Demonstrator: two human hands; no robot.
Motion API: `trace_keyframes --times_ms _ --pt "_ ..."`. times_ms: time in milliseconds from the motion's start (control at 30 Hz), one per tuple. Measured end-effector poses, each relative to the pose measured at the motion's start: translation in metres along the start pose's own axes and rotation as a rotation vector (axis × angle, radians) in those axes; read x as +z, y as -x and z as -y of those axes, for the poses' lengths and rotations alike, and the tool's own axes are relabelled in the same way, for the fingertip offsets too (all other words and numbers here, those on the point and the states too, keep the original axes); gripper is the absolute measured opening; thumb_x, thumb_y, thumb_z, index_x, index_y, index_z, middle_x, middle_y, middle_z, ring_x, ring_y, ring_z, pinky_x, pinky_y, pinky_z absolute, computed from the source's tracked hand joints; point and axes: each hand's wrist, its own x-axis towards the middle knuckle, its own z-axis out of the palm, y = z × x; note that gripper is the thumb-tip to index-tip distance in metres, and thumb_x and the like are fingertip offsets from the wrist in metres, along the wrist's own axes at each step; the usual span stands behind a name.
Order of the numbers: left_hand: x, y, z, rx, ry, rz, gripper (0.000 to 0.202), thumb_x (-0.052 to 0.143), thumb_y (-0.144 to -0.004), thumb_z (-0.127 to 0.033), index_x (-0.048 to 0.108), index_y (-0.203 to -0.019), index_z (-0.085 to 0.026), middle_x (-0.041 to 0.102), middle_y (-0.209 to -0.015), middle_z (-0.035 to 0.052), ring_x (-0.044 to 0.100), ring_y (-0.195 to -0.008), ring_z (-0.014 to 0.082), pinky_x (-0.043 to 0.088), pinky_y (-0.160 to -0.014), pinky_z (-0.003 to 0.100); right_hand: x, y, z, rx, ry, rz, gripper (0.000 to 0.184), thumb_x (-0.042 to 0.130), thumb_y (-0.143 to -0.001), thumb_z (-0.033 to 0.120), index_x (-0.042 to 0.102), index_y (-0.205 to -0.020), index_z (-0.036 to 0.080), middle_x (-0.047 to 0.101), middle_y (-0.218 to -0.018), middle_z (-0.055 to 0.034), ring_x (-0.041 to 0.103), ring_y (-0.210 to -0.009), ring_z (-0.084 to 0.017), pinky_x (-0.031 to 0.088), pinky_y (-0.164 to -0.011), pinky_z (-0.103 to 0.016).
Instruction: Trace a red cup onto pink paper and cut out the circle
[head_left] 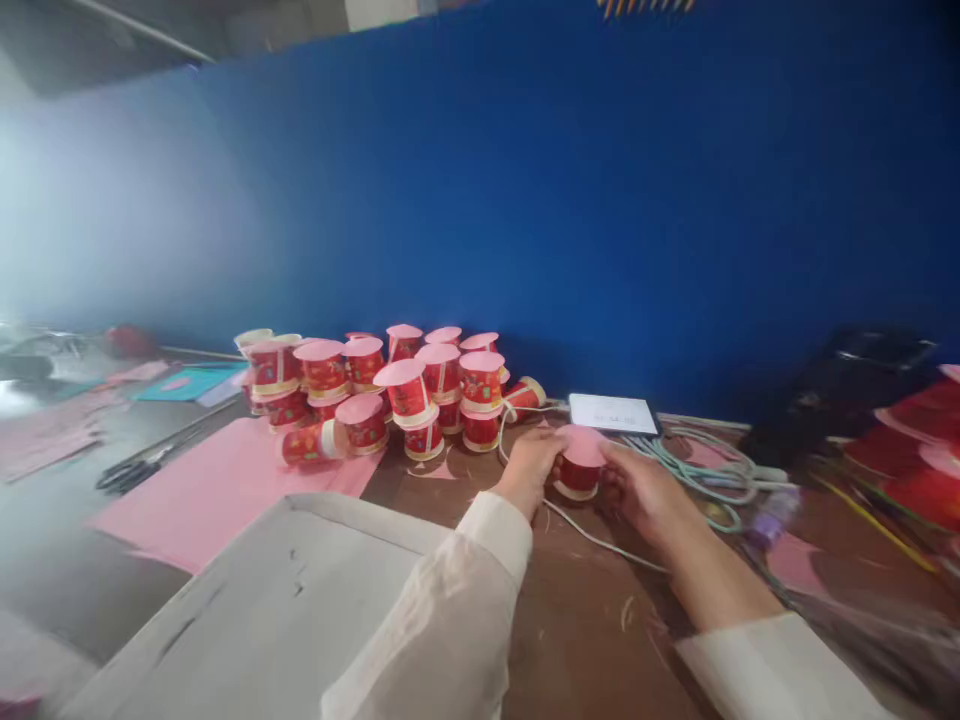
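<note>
A small red paper lantern with a pink top (580, 462) stands on the brown table (585, 620) between both hands. My left hand (531, 466) grips its left side with curled fingers. My right hand (643, 490) holds its right side the same way. Both sleeves are white. A pile of several like red lanterns with pink tops (390, 395) is stacked to the left, against the blue wall.
A pink paper sheet (217, 490) lies left, with black scissors (131, 470) beside it. A grey board (285, 600) sits near me. A phone (612, 412) and tangled cables (705, 470) lie behind my hands. Red material (919, 440) lies far right.
</note>
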Motion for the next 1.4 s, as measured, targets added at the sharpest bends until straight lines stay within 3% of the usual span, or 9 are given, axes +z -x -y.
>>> trace_keyframes --times_ms 600,767,867,967,1033,1133,1267,1400 --pt "-0.001 0.005 -0.003 -0.061 -0.046 -0.061 0.03 0.073 -0.073 -0.021 0.066 -0.101 -0.013 0.055 -0.06 -0.0027 0.044 -0.05 0.007 0.033 -0.049 0.02 -0.008 -0.005 -0.003 -0.023 0.091 0.038 0.021 0.075 -0.068 0.03 0.068 -0.084 0.019 0.058 -0.061 0.0015 0.046 -0.048 -0.008 0.032 -0.04 -0.018" --pt "-0.002 0.003 -0.003 -0.04 -0.073 -0.042 0.026 0.074 -0.074 -0.025 0.068 -0.097 -0.014 0.058 -0.063 -0.0014 0.046 -0.05 0.0074 0.035 -0.05 0.021 -0.01 -0.007 -0.005 -0.128 0.237 0.016 0.028 0.072 -0.071 0.042 0.069 -0.085 0.019 0.065 -0.067 -0.0033 0.053 -0.051 -0.013 0.038 -0.043 -0.024" --pt "-0.004 0.002 -0.006 -0.016 -0.114 -0.038 0.027 0.071 -0.078 -0.039 0.07 -0.089 -0.014 0.058 -0.063 0.0005 0.046 -0.05 0.0089 0.038 -0.052 0.024 -0.016 -0.011 -0.005 -0.249 0.375 -0.05 0.039 0.062 -0.078 0.055 0.07 -0.087 0.019 0.07 -0.076 -0.0077 0.062 -0.061 -0.02 0.047 -0.05 -0.031" --pt "-0.007 0.003 -0.009 0.202 -0.361 -0.17 0.037 0.062 -0.085 -0.048 0.072 -0.092 -0.014 0.066 -0.078 0.0081 0.06 -0.071 0.0167 0.049 -0.07 0.03 -0.021 -0.018 -0.002 -0.451 0.545 -0.144 0.046 0.057 -0.081 0.061 0.073 -0.095 0.02 0.073 -0.094 -0.0103 0.067 -0.088 -0.027 0.053 -0.077 -0.042" --pt "-0.009 0.005 -0.01 0.468 -0.605 -0.265 0.037 0.056 -0.09 -0.045 0.071 -0.109 -0.018 0.068 -0.103 0.0122 0.062 -0.099 0.0228 0.047 -0.092 0.036 -0.022 -0.021 -0.001 -0.6 0.65 -0.167 0.048 0.058 -0.081 0.061 0.073 -0.104 0.021 0.071 -0.112 -0.0108 0.061 -0.111 -0.03 0.044 -0.1 -0.047" --pt "-0.008 0.011 -0.009 0.749 -0.896 -0.25 0.037 0.045 -0.095 -0.042 0.069 -0.12 -0.029 0.059 -0.131 0.0096 0.051 -0.124 0.0259 0.036 -0.109 0.043 -0.02 -0.021 -0.004 -0.78 0.803 -0.135 0.05 0.053 -0.085 0.059 0.073 -0.112 0.023 0.064 -0.125 -0.0113 0.049 -0.129 -0.03 0.028 -0.115 -0.05" --pt "-0.005 0.019 -0.005 0.777 -1.093 -0.212 0.041 0.038 -0.097 -0.048 0.074 -0.111 -0.033 0.05 -0.145 0.0033 0.042 -0.132 0.0298 0.032 -0.112 0.049 -0.018 -0.015 -0.013 -0.99 1.207 -0.194 0.055 0.03 -0.098 0.056 0.07 -0.122 0.028 0.057 -0.134 -0.0107 0.045 -0.132 -0.031 0.03 -0.112 -0.055" --pt "-0.002 0.022 -0.003 0.769 -1.172 -0.217 0.047 0.033 -0.098 -0.05 0.074 -0.109 -0.031 0.048 -0.148 0.0016 0.04 -0.132 0.032 0.031 -0.113 0.052 -0.019 -0.012 -0.015 -0.936 1.338 -0.251 0.056 0.026 -0.099 0.057 0.069 -0.123 0.031 0.054 -0.138 -0.008 0.045 -0.129 -0.034 0.035 -0.108 -0.056"
